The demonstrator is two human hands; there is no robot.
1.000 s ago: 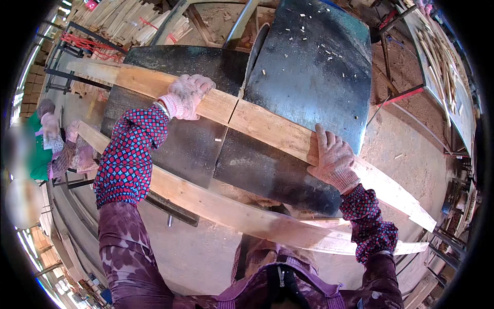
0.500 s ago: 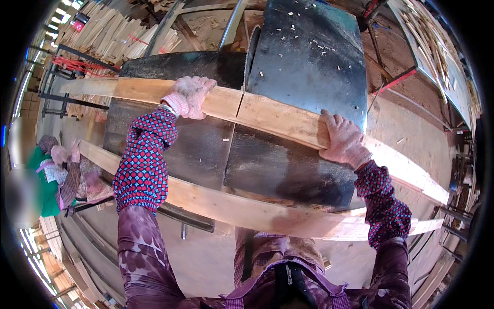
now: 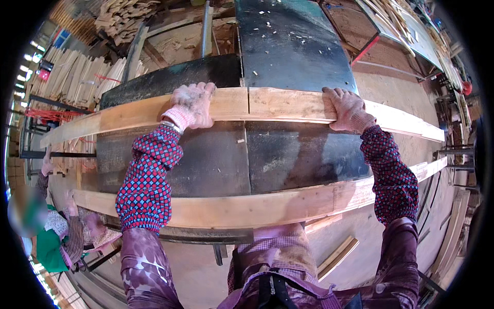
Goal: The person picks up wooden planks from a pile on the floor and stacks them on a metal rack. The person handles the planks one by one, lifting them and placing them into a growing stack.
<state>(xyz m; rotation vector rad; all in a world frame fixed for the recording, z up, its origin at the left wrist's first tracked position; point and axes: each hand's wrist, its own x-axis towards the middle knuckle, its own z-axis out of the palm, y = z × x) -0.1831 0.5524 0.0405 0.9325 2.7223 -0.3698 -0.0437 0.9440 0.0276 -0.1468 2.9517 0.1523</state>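
Observation:
A long pale wooden board [image 3: 288,105] lies across a dark, worn tabletop [image 3: 195,159]. My left hand [image 3: 191,105], in a dusty pinkish work glove, is closed over it left of the middle. On the right, my gloved right hand [image 3: 350,109] grips the same board, fingers over its far edge. Between my hands a narrow dark slit crosses most of the board's width, in line with the table's seam. A second long board [image 3: 242,212] lies along the near edge, under my forearms and in front of my body.
At the left, a co-worker in green [image 3: 51,252] has one hand [image 3: 47,164] near the far board's end and another by the near board. Stacked wood strips [image 3: 67,72] stand behind. Wood chips dot the far dark panel [image 3: 293,46]. Short offcuts [image 3: 337,256] lie at lower right.
My view has turned, so both boards look more level. My hands keep their grip on the far board. The co-worker's one hand has risen toward that board's left end.

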